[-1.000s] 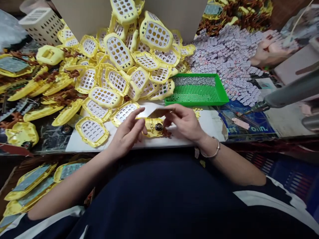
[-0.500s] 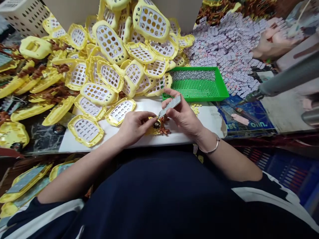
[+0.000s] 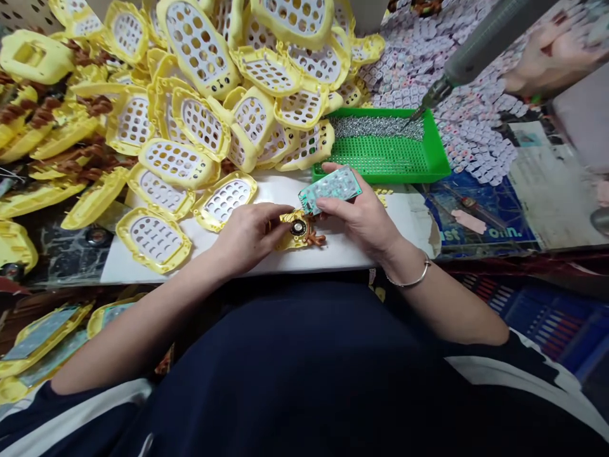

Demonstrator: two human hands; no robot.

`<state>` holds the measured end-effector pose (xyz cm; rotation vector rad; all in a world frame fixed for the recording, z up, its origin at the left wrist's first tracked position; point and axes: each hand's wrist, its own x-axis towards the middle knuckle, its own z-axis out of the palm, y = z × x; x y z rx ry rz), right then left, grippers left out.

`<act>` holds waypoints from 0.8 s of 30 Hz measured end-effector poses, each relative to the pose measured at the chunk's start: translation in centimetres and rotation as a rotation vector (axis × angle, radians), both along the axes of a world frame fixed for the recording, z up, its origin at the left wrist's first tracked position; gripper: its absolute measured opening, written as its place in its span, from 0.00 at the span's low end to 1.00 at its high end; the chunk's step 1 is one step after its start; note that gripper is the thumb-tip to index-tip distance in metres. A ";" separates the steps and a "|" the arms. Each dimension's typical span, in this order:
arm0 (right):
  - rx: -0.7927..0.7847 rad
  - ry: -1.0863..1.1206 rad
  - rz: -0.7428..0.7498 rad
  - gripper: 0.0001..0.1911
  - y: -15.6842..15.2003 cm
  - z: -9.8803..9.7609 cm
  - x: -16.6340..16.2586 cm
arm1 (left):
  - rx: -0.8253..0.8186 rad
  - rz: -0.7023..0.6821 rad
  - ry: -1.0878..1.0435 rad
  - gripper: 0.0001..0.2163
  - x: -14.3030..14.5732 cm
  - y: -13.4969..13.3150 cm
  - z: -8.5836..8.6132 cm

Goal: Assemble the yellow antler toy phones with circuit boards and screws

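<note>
My right hand [image 3: 361, 216] pinches a small pale green circuit board [image 3: 330, 188] by its lower edge, tilted up over a yellow shell. My left hand [image 3: 250, 233] is closed on that yellow shell piece [image 3: 291, 226], which lies on the white board [image 3: 342, 247] and carries a round black speaker [image 3: 299, 228] and coiled brown wires [image 3: 314, 238]. The two hands are close together, almost touching.
A big heap of yellow perforated keypad shells [image 3: 214, 108] fills the back and left. A green tray [image 3: 435, 166] with small screws stands behind my right hand; an electric screwdriver [image 3: 469, 51] points into it. Lilac parts [image 3: 457, 108] and another person's hand [image 3: 547, 63] are at right.
My right hand has turned the circuit board from edge-on to face up and lifted it slightly. The screwdriver has swung from the right edge to over the green tray. The view has shifted closer.
</note>
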<state>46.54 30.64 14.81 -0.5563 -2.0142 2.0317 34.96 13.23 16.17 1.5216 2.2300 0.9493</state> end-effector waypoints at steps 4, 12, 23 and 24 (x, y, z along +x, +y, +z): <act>0.009 0.018 -0.035 0.24 0.0 -0.1 -0.2 | 0.014 -0.015 0.019 0.12 -0.2 0.2 -0.1; -0.037 0.013 -0.026 0.24 0.3 0.0 0.8 | 0.057 -0.080 0.328 0.14 0.9 -0.5 -0.6; 0.259 -0.014 0.214 0.29 0.3 1.5 1.9 | 0.141 -0.032 0.387 0.14 1.9 -0.9 -1.8; 0.241 -0.025 0.221 0.30 0.3 1.6 1.7 | 0.137 -0.033 0.366 0.14 1.9 -0.9 -1.9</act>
